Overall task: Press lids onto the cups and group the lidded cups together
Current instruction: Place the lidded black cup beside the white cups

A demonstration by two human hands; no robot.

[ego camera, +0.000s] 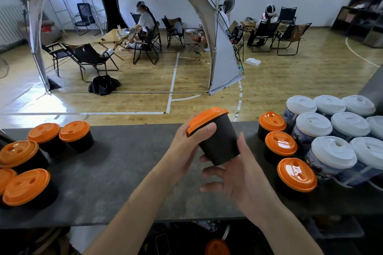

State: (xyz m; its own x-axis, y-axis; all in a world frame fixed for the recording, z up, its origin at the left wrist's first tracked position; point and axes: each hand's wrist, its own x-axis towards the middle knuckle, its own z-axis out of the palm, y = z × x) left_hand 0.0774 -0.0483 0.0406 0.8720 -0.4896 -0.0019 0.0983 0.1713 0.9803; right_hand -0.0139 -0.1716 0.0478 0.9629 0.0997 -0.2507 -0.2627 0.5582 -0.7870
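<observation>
I hold a black cup (219,143) with an orange lid (207,119) tilted above the middle of the grey counter (124,172). My left hand (190,145) grips its upper side, thumb against the lid's rim. My right hand (238,174) cups the base from below, fingers curled under it. Several black cups with orange lids (27,186) stand at the counter's left. Three more orange-lidded cups (296,174) stand in a column at the right.
Several blue printed cups with white lids (333,151) crowd the counter's right end. Another orange lid (216,247) shows below the counter's near edge. Beyond the counter lie a wooden floor, a tent arch (215,27), folding chairs and seated people.
</observation>
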